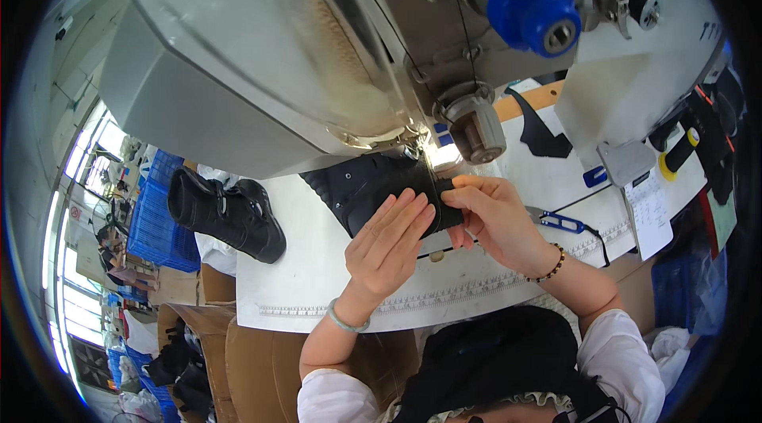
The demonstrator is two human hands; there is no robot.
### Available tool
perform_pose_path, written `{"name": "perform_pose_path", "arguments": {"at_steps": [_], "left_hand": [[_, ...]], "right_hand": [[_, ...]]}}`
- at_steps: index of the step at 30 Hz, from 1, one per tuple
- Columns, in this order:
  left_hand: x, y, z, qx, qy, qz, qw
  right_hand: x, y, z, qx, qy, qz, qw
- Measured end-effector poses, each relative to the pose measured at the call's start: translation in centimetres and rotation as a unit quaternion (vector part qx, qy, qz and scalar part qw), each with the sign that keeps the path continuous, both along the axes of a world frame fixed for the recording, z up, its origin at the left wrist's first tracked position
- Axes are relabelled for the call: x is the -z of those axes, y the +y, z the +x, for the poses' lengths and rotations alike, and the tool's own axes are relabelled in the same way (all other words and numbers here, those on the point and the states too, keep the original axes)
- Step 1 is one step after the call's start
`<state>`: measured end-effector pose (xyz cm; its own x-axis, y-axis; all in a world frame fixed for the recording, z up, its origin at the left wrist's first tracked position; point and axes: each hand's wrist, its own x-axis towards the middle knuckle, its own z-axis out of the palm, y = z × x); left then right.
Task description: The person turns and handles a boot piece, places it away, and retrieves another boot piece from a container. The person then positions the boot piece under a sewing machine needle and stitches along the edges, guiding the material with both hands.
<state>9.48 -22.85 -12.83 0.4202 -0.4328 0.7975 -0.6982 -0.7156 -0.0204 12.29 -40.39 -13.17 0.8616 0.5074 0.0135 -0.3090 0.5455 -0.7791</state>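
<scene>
A black shoe upper [369, 189] with metal eyelets lies on the white sewing table [317, 296], under the needle area of a large sewing machine [222, 105]. My left hand [389, 244] rests flat on the upper, its fingers stretched out together toward the needle. To its right, my right hand [500, 221] pinches the upper's right edge between thumb and forefinger, close to the lit presser area. The fingers underneath are partly hidden by the black material.
A finished black boot [226, 213] stands at the table's left edge. Blue-handled thread snips [562, 221] lie right of my right hand, near a paper sheet [649, 213] and a yellow-ended thread spool [679, 155]. A black cut piece [540, 129] lies behind. Blue crates [163, 217] stand left.
</scene>
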Motion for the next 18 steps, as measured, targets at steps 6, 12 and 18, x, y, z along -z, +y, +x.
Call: {"name": "perform_pose_path", "arguments": {"at_steps": [6, 12, 18], "left_hand": [[0.21, -0.12, 0.27, -0.002, -0.044, 0.002, 0.999], [0.38, -0.07, 0.39, -0.001, -0.066, 0.012, 0.998], [0.44, 0.24, 0.55, 0.003, -0.076, 0.020, 0.997]], "right_hand": [[-0.49, -0.01, -0.35, 0.019, -0.003, -0.017, 1.000], [-0.28, 0.04, -0.35, 0.037, -0.030, -0.049, 0.998], [-0.35, -0.44, -0.45, 0.036, -0.064, -0.096, 0.993]]}}
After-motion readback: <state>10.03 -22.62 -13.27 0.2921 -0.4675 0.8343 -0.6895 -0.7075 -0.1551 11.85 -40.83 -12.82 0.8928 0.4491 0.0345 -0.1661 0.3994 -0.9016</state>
